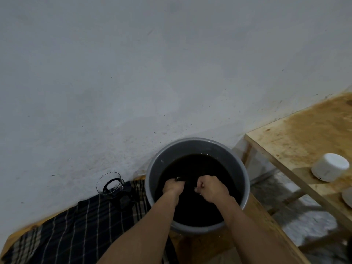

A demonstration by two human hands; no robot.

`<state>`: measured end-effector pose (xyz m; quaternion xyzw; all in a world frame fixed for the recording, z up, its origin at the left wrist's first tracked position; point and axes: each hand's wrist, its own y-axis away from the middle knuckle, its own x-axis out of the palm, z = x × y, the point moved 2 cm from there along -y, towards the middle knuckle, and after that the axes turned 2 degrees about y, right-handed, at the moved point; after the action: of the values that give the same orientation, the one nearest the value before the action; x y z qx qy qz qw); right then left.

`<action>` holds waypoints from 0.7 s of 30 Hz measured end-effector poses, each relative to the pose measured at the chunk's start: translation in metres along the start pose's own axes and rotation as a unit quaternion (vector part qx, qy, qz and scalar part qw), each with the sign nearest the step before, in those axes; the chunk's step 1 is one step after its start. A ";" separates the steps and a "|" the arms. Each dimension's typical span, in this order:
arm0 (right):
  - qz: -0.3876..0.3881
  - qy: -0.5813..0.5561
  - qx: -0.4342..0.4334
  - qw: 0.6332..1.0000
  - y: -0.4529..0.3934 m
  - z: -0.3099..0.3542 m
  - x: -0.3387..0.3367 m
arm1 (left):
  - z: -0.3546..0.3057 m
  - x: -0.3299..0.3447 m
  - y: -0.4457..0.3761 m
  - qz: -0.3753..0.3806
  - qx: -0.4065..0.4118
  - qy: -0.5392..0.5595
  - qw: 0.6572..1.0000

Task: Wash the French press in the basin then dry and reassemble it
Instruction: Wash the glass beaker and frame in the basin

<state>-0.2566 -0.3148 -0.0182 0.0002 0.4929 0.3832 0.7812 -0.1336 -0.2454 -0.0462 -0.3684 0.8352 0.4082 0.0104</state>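
A grey round basin [152,174] holds dark water. Both my hands are in it, just above the surface. My left hand [173,186] grips a dark part with a coiled metal edge, which looks like the plunger filter [178,178]. My right hand [210,188] is curled round the other end of that dark part, with a thin metal piece showing at its thumb. The glass carafe [110,184] with its black handle stands upright on a dark checked cloth [76,231] to the left of the basin.
The basin and cloth lie on a low wooden surface [219,250] against a pale wall. A stained wooden table [297,134] stands at the right, with a white round container [330,169] on it. Below the table is a mottled grey floor.
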 end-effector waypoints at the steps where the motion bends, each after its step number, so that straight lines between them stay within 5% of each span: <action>1: 0.004 0.005 0.001 1.000 0.000 0.000 -0.001 | 0.000 0.001 0.001 0.005 0.001 0.005 1.000; 12: 0.195 -0.099 0.046 0.975 0.003 0.004 0.009 | 0.002 -0.002 -0.001 -0.028 0.014 0.021 0.999; 21: 0.031 0.005 0.005 0.999 0.005 0.001 -0.001 | 0.001 0.000 0.000 -0.056 0.044 -0.076 0.995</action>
<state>-0.2591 -0.3116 -0.0153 0.0176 0.4986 0.4048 0.7663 -0.1331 -0.2449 -0.0467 -0.3819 0.8268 0.3971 0.1131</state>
